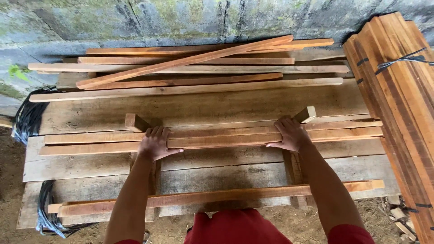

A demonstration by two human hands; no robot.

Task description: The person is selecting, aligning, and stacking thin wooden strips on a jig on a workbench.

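Both hands are flat down on the same pair of long reddish slats [212, 138] lying side by side across two short upright-ish cross blocks. Left hand [155, 143] sits palm-down near the left cross block [136, 122], fingers spread over the top of the slats, and right hand [291, 134] does the same by the right cross block [305, 114]. Neither one is really wrapped around anything, more pressing and steadying than gripping, fingers open and laid on the wood. Hands are well apart, roughly over the two supports. The slats run left to right across the plank worktop [226, 106], sitting on the blocks rather than on the planks themselves. Another single slat [217, 197] lies closer to the body, also across the two supports, so it looks to me like a frame or rack is being laid out rail by rail, and right now the middle rails are being lined up. My read is the next bit needs the two slats nudged so their ends and edges match and sit square on the blocks before anything gets fixed, though I can't see any fasteners or tools around. Loose stack of more slats [190, 68] at the back against the mossy wall [135, 18], a strapped bundle of boards [402, 99] on the right, and some black strapping [29, 115] hanging off the left edge.
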